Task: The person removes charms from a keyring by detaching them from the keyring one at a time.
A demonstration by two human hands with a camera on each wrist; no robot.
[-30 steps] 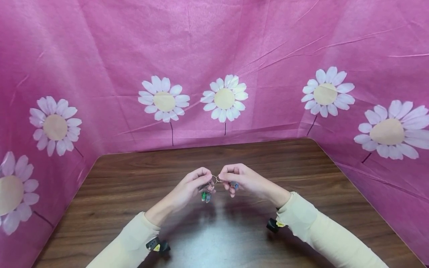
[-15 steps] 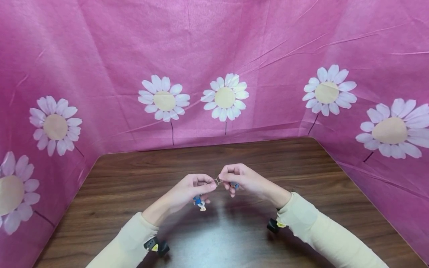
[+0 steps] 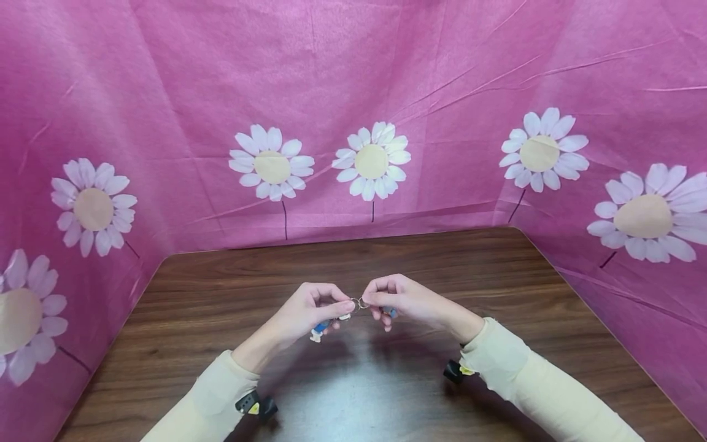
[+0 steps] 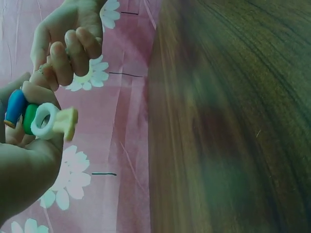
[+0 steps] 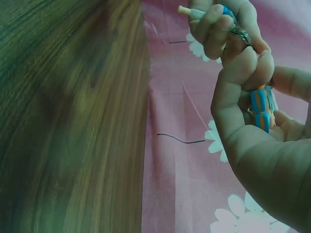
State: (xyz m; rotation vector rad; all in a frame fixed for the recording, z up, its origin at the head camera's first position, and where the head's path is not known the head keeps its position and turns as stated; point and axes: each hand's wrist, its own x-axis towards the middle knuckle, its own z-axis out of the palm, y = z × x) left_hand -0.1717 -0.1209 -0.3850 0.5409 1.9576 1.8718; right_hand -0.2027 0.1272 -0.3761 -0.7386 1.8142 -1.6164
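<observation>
Evidently, in the head view, the left hand (image 3: pixel 308 310) and the right hand (image 3: pixel 402 298) work close together above the brown table (image 3: pixel 353 393). The left thumb and finger pinch a first ring (image 3: pixel 355 299); the right thumb and finger pinch a second ring (image 3: pixel 364 307). The rings meet in the gap between the hands, too small to tell whether linked or only touching. Half a second ago the right hand sat a little higher; now the rings are nearly level. The blue-and-white charm (image 3: pixel 321 328) under the left hand, which hung almost straight down then, now slants out to the left. My reading is that the charms swung while both pinches held, so the work at the rings is still under way.

Over at the left wrist, a blue piece (image 4: pixel 16 106), a green piece (image 4: pixel 29 119) and a white loop (image 4: pixel 35 121) with a yellow end (image 4: pixel 69 124) hang beside the left hand. The rings themselves are mostly hidden.

Finally, from the right wrist, a blue-and-orange striped charm (image 5: pixel 259 101) lies inside the curve of the right hand; I cannot tell whether it is held or just dangling. Beyond, a silver chain (image 5: pixel 240 34) and a pale piece (image 5: pixel 195 13) show by the left fingers.
</observation>
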